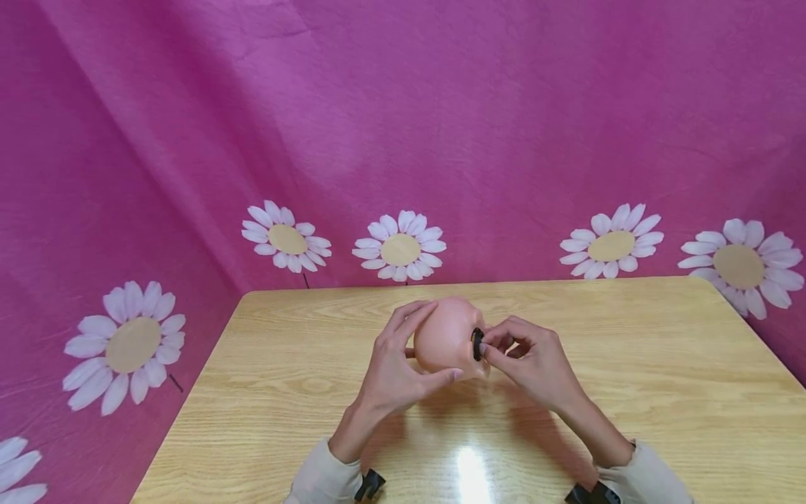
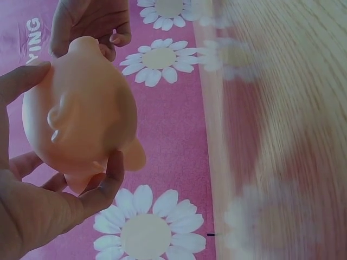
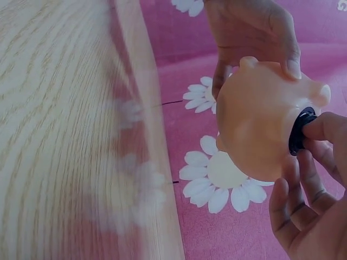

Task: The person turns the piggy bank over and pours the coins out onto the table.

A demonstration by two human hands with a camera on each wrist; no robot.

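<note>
A pink piggy bank (image 1: 444, 337) is held up over the table, tipped so that its underside faces right. My left hand (image 1: 393, 364) grips its round body, thumb on the near side and fingers around the far side. In the left wrist view the piggy bank (image 2: 89, 116) shows a curled tail and stubby legs. A black round plug (image 3: 298, 132) sits at the opening in the underside. My right hand (image 1: 535, 360) pinches this plug between thumb and fingertips, its other fingers curled beside the body. The inside of the bank is hidden.
Below both hands lies a light wood-grain table (image 1: 283, 392) with a glossy surface. A magenta cloth (image 1: 478, 126) printed with white daisies hangs behind it and on the left. Black wrist devices (image 1: 370, 484) sit by the sleeves.
</note>
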